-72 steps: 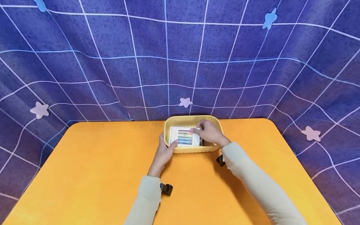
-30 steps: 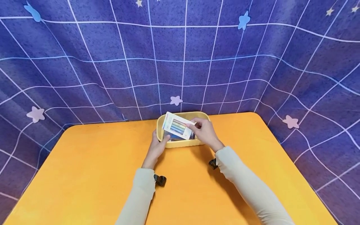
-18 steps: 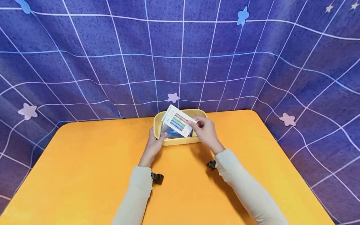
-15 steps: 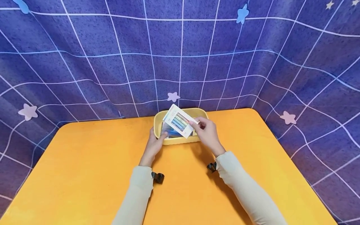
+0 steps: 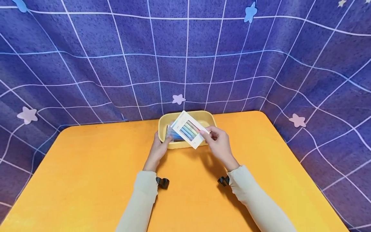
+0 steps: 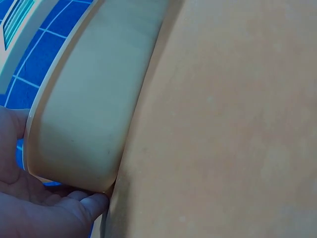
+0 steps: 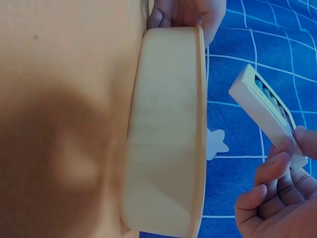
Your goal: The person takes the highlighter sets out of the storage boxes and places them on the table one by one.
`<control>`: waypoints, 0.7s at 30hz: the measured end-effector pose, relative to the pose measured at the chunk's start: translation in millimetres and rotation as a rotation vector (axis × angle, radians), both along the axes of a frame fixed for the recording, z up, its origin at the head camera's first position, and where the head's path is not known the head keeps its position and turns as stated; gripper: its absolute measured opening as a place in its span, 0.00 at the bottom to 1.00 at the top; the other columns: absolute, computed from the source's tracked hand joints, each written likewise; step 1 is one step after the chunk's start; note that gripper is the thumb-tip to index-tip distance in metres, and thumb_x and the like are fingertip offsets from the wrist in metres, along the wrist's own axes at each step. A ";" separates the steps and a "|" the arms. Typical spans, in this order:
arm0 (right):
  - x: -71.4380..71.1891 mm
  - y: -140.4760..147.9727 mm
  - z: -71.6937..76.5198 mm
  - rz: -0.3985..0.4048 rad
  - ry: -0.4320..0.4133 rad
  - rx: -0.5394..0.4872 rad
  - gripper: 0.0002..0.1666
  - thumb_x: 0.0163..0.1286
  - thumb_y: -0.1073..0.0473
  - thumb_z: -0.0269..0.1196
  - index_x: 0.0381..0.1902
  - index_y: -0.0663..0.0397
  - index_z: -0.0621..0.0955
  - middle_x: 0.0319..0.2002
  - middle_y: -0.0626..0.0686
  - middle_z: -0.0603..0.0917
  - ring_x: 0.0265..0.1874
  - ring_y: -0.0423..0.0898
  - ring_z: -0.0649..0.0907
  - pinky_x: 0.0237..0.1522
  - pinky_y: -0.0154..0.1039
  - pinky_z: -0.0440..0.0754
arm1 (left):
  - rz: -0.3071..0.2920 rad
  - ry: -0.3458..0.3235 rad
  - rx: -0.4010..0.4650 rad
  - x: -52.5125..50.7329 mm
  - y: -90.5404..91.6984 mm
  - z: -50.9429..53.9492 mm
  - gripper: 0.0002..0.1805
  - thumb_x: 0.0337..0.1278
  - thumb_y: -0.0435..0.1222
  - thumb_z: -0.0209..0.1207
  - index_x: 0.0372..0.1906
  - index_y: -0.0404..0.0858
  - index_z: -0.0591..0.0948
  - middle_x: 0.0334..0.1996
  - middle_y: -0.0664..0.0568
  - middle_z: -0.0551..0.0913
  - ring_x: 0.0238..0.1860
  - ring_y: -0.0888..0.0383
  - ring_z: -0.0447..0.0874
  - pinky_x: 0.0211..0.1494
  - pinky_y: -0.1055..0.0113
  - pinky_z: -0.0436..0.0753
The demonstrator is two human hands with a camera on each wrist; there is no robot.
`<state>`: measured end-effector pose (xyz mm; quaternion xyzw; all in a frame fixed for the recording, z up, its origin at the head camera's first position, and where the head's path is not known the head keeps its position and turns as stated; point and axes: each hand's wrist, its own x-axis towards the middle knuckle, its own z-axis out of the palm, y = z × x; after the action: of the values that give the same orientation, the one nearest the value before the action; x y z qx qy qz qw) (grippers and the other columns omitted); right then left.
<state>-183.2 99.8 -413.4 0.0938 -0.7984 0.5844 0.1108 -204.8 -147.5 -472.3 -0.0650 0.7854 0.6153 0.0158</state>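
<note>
One yellow bin (image 7: 166, 129) stands near the back edge of an orange table (image 5: 87, 167). At the bin's left end, the left hand (image 5: 158, 149) is curled round it, thumb at the rim, fingers near the base. Inside the bin's left part lies a clear packet (image 5: 175, 136) showing blue; its contents are hard to make out. Raised above the bin's middle, tilted, is a flat white box (image 7: 265, 114) with a window onto pastel sticks (image 5: 189, 130). It looks light, stiff and smooth, probably easiest to crush at the window, so best pinched by a solid edge. Over the bin's front right, the right hand (image 5: 221, 145) pinches the box's near corner between thumb and fingers.
</note>
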 end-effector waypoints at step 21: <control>34.8 -10.7 -0.4 0.078 -0.156 -0.149 0.12 0.72 0.57 0.65 0.33 0.62 0.82 0.17 0.49 0.75 0.17 0.39 0.72 0.22 0.29 0.67 | -0.015 0.035 0.009 1.5 2.0 -0.1 0.42 0.73 0.44 0.56 0.80 0.42 0.46 0.79 0.42 0.56 0.81 0.45 0.51 0.82 0.43 0.50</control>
<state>-148.5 89.1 -413.7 0.0703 -0.7546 0.6516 0.0320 -203.3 -145.5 -472.4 -0.0485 0.7832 0.6199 0.0070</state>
